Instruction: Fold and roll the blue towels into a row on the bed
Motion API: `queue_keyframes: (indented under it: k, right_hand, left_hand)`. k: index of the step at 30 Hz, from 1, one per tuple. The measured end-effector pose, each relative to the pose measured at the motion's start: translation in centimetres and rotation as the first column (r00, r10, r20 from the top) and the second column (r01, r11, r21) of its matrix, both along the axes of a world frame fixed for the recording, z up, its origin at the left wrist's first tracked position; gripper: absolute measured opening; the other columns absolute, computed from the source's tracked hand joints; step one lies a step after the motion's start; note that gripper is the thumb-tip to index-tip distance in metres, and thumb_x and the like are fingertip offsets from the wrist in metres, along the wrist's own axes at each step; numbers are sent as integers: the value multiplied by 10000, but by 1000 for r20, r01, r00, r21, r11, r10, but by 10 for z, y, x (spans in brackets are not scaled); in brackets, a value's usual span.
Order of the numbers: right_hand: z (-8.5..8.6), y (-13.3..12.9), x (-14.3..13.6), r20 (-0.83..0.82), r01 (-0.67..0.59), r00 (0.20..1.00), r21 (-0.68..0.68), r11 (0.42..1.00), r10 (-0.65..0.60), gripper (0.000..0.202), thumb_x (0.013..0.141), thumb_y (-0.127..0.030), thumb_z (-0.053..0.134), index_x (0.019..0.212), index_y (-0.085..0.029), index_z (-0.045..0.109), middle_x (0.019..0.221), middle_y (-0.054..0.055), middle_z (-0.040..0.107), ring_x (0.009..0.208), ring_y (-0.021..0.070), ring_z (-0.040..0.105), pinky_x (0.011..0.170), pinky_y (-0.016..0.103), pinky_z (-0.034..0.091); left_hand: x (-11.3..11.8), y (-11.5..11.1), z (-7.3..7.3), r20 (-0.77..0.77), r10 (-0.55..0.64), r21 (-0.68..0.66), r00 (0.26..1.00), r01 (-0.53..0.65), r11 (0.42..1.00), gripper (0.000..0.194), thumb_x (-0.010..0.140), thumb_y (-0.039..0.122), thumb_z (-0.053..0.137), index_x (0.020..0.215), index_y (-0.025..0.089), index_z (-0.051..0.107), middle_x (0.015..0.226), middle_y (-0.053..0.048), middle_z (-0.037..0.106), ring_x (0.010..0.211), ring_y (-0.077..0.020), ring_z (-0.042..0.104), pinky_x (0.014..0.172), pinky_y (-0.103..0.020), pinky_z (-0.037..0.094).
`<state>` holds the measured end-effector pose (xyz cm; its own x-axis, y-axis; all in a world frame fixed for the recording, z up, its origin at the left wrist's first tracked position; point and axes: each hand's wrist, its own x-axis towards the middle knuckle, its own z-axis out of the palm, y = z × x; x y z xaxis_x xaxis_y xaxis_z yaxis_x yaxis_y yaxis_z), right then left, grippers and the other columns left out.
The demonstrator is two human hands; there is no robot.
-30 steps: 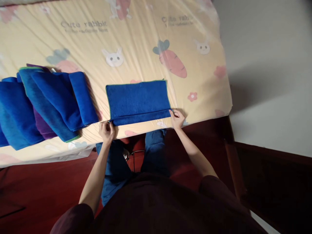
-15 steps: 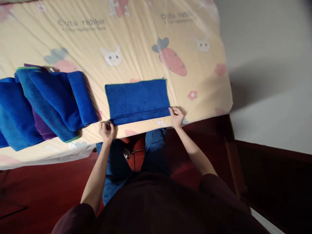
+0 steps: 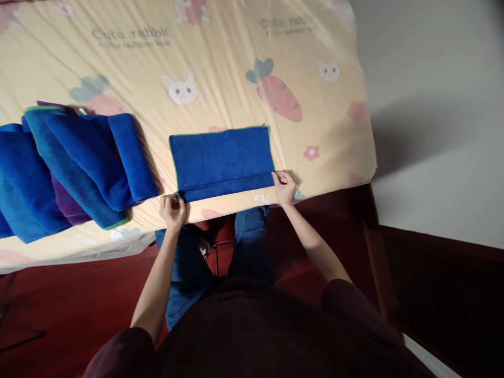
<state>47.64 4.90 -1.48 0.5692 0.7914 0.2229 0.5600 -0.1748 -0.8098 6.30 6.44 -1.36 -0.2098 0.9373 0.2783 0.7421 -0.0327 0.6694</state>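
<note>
A blue towel (image 3: 222, 157) with green edging lies flat on the bed, its near edge turned over into a narrow folded strip. My left hand (image 3: 172, 210) is closed on the near left corner of that strip, thumb and fingers pinched together. At the near right corner, my right hand (image 3: 285, 188) pinches the other end of the strip. Both hands rest close to the bed's front edge. To the left of the towel is an overlapping heap of folded blue towels (image 3: 90, 157), with a purple one (image 3: 70, 202) partly hidden among them.
The bed carries a yellow sheet (image 3: 220, 68) printed with rabbits and carrots. A pale wall (image 3: 441, 126) stands beyond its right end. Below the front edge are my legs (image 3: 250, 241) and a dark red floor (image 3: 79, 310).
Almost nothing differs. Both hands keep their pinch on the towel's folded strip, and the view has shifted very slightly.
</note>
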Motion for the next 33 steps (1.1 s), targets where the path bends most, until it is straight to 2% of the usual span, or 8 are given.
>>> queue_keyframes:
  k: [9,14,18,21,24,27,30,33]
  right_hand:
    - [5,3,-4,24,13,1000,7,1000,-14,372,888,-551,689,871,-180,677,803,58,733,676,170,693,661,289,582]
    - [1,1,-7,74,27,997,37,999,-30,409,911,-549,681,1077,-183,608,851,55,728,672,165,696,666,297,594]
    - [-6,-3,-5,212,8,977,112,994,-31,406,946,-532,650,1139,-181,583,1007,115,734,834,204,726,736,346,616]
    - [-9,-5,-1,359,-43,933,165,985,-20,306,975,-474,628,1097,-193,634,1136,143,715,1041,240,711,883,408,601]
    - [-11,-7,2,455,-129,889,134,982,55,213,1021,-370,563,1001,-208,698,1112,128,734,1089,238,703,982,432,550]
    - [-9,-11,3,481,-229,857,29,973,187,255,1036,-302,512,948,-222,737,1099,109,762,1088,236,708,1000,438,516]
    - [-2,-14,1,444,-335,828,-98,937,342,243,1008,-303,523,1012,-243,758,1150,92,767,1170,254,682,1039,455,486]
    - [10,-16,-2,367,-456,784,-207,865,501,270,950,-332,568,1134,-253,749,1247,76,743,1257,274,640,1099,479,457]
  left_hand:
    - [-3,-1,-6,21,-42,-16,999,42,999,186,878,263,609,1033,165,636,965,-87,589,865,-197,606,838,-367,506]
    - [-4,-1,-7,26,-36,6,999,36,999,226,877,270,622,1080,172,628,999,-93,589,917,-207,618,886,-383,518]
    - [-6,0,-11,14,-58,121,998,56,991,267,887,270,641,1142,192,632,1250,-170,563,1187,-276,577,1007,-458,483]
    - [-8,0,-16,-15,-142,141,990,143,980,207,923,263,599,1115,226,668,1312,-155,592,1256,-289,569,1065,-505,441]
    - [-10,-1,-16,-49,-267,115,962,271,956,230,949,243,556,1127,238,701,1312,-135,659,1297,-289,584,1111,-521,402]
    - [-12,-2,-9,-106,-382,88,918,391,916,315,958,206,513,1205,244,705,1323,-128,691,1354,-281,566,1130,-514,389]
    - [-12,-3,1,-150,-492,57,858,504,862,396,944,173,480,1277,247,683,1350,-112,684,1382,-270,550,1153,-523,377]
    - [-8,-2,10,-145,-546,15,825,554,833,436,910,197,516,1321,244,656,1393,-99,657,1387,-278,547,1195,-557,338]
